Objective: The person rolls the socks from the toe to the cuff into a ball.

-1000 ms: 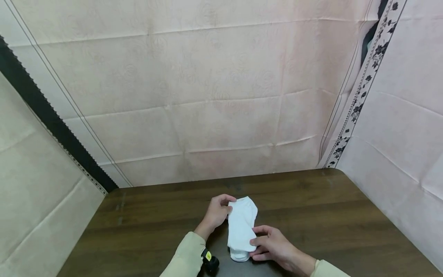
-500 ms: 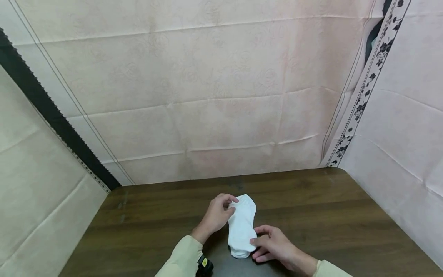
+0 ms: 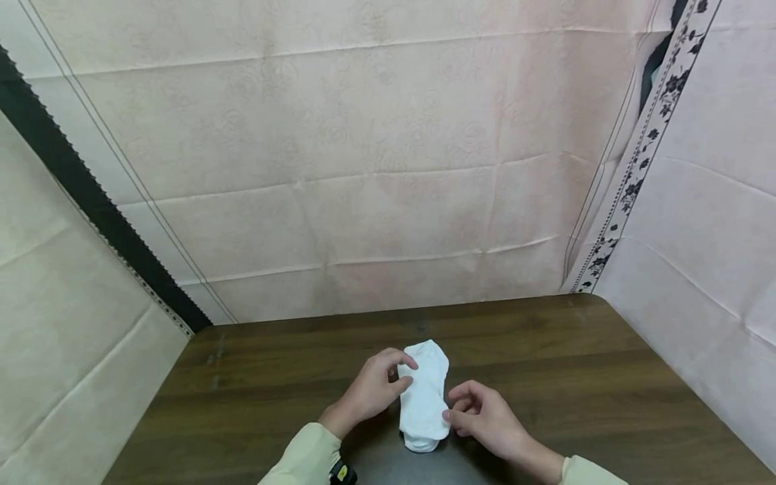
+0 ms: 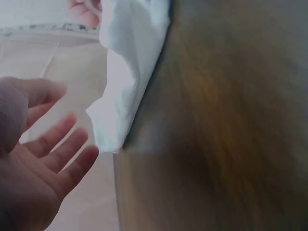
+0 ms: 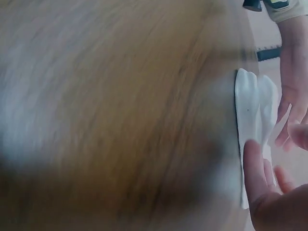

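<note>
A pair of white socks [image 3: 424, 397], one on top of the other, lies lengthwise on the brown wooden table [image 3: 273, 377]. My left hand [image 3: 374, 387] hovers by the far left edge of the socks, its thumb and forefinger spread apart. In the left wrist view its loosely bent fingers [image 4: 72, 144] stand beside the socks [image 4: 130, 72] without gripping them. My right hand [image 3: 488, 421] is at the near right edge, fingers relaxed and thumb tip right at the fabric. The right wrist view shows its fingertips [image 5: 252, 149] in front of the socks [image 5: 247, 108].
A dark band with a yellow mark [image 3: 342, 473] sits at my left wrist. Pale cloth [image 3: 364, 168] hangs behind the table, and another pale sheet [image 3: 697, 269] with a floral border hangs on the right. A dark strip [image 3: 103, 209] runs down the left side.
My left hand has drawn back slightly toward me and opened off the far end of the socks. My right hand has lifted its fingers a little. The socks have hardly moved.
</note>
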{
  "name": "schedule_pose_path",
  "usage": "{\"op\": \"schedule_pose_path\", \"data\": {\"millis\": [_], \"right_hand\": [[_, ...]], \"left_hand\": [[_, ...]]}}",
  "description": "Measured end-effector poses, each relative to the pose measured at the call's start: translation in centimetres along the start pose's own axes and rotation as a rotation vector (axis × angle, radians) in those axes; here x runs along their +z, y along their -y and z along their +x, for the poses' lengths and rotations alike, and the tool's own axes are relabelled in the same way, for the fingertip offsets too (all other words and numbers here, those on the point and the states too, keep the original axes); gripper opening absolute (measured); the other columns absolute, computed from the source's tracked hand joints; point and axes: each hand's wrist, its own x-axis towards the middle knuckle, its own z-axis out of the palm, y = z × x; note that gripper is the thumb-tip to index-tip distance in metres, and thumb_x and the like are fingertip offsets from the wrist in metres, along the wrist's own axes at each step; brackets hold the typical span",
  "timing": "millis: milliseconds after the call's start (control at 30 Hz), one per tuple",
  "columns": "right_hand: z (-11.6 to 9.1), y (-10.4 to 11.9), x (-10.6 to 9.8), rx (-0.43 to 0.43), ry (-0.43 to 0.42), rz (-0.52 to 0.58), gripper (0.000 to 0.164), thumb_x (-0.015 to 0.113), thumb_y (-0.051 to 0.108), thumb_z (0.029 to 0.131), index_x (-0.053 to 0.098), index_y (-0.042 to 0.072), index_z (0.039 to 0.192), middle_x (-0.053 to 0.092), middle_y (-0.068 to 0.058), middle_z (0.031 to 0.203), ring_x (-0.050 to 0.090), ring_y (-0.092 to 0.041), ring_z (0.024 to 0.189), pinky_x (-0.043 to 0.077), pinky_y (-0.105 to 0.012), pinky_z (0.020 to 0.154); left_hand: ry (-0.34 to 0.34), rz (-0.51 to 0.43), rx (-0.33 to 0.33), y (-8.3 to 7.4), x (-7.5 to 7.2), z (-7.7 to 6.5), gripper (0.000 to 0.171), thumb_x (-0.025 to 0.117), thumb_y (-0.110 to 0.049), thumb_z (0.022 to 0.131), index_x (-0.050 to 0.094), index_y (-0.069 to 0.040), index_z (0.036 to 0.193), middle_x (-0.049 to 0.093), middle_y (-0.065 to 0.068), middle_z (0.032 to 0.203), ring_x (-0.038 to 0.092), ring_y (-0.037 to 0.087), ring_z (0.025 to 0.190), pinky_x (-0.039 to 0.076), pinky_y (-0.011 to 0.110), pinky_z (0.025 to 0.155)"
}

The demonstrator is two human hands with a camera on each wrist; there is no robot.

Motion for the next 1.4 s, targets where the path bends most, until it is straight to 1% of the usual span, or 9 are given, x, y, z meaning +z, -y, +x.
{"op": "schedule_pose_path", "data": {"millis": [133,267,367,467,700,867,1067,1200,1400], "right_hand": [[-0.1,0.0,0.1,-0.29,-0.034,-0.26,0.021,0.082,0.013,0.085,0.068,0.008,0.1,0.063,0.001,0.087,0.061,-0.011,0.074,0.053,-0.026,0.062],[0.0,-0.2,0.2,-0.617,-0.034,-0.47,0.024,0.084,0.008,0.081,0.069,0.015,0.098,0.061,0.007,0.095,0.06,-0.01,0.078,0.053,-0.025,0.066],[0.2,-0.4,0.1,-0.76,-0.002,-0.597,0.027,0.086,0.011,0.08,0.07,0.018,0.1,0.06,0.01,0.101,0.059,-0.008,0.085,0.051,-0.022,0.071],[0.4,-0.6,0.0,-0.831,0.044,-0.683,0.025,0.086,0.015,0.081,0.071,0.02,0.1,0.06,0.011,0.104,0.057,-0.005,0.09,0.049,-0.016,0.076],[0.5,-1.1,0.0,-0.883,0.095,-0.735,0.016,0.084,0.017,0.084,0.074,0.022,0.095,0.06,0.01,0.101,0.056,-0.002,0.089,0.047,-0.013,0.076],[0.4,-1.4,0.3,-0.853,0.107,-0.748,0.016,0.084,0.026,0.084,0.074,0.023,0.097,0.059,0.013,0.1,0.054,0.001,0.085,0.045,-0.012,0.074],[0.3,-1.4,0.4,-0.799,0.135,-0.781,0.022,0.084,0.035,0.083,0.073,0.024,0.098,0.058,0.014,0.098,0.052,0.002,0.08,0.046,-0.018,0.071],[0.3,-1.2,0.5,-0.798,0.145,-0.806,0.02,0.085,0.033,0.083,0.072,0.024,0.096,0.058,0.013,0.097,0.051,0.003,0.079,0.046,-0.02,0.069],[0.4,-1.4,0.9,-0.796,0.159,-0.806,0.017,0.085,0.026,0.083,0.071,0.023,0.094,0.058,0.012,0.096,0.051,0.003,0.081,0.044,-0.015,0.069]], "left_hand": [[0.111,0.044,0.088,-0.5,-0.5,-1.3,0.012,0.072,-0.01,0.094,0.072,-0.013,0.106,0.064,-0.003,0.102,0.055,0.009,0.079,0.051,0.026,0.07],[0.211,0.114,0.166,-1.1,-0.6,-2.5,0.01,0.073,-0.015,0.095,0.072,-0.014,0.105,0.065,-0.008,0.1,0.059,0.006,0.083,0.053,0.025,0.075],[0.247,0.226,0.214,-1.4,-0.6,-3.2,0.012,0.073,-0.019,0.094,0.073,-0.017,0.106,0.065,-0.012,0.102,0.061,0.006,0.091,0.051,0.023,0.081],[0.259,0.325,0.261,-1.6,-0.4,-3.6,0.014,0.074,-0.02,0.094,0.073,-0.018,0.108,0.066,-0.013,0.105,0.061,0.004,0.097,0.049,0.021,0.085],[0.255,0.392,0.342,-1.7,0.4,-4.3,0.012,0.078,-0.017,0.09,0.076,-0.021,0.1,0.067,-0.015,0.099,0.06,-0.003,0.092,0.047,0.015,0.081],[0.206,0.443,0.396,-1.5,0.8,-4.7,0.012,0.083,-0.021,0.084,0.076,-0.024,0.094,0.067,-0.018,0.093,0.058,-0.005,0.084,0.045,0.017,0.078],[0.233,0.456,0.367,-1.6,1.3,-4.8,0.015,0.084,-0.025,0.083,0.075,-0.024,0.095,0.066,-0.02,0.092,0.055,-0.006,0.085,0.043,0.016,0.074],[0.254,0.473,0.341,-1.7,1.6,-4.8,0.015,0.085,-0.025,0.083,0.075,-0.025,0.094,0.064,-0.021,0.091,0.053,-0.006,0.084,0.042,0.014,0.072],[0.235,0.5,0.32,-1.6,2.0,-4.9,0.017,0.086,-0.025,0.08,0.073,-0.025,0.091,0.062,-0.021,0.089,0.05,-0.004,0.083,0.041,0.015,0.071]]}}
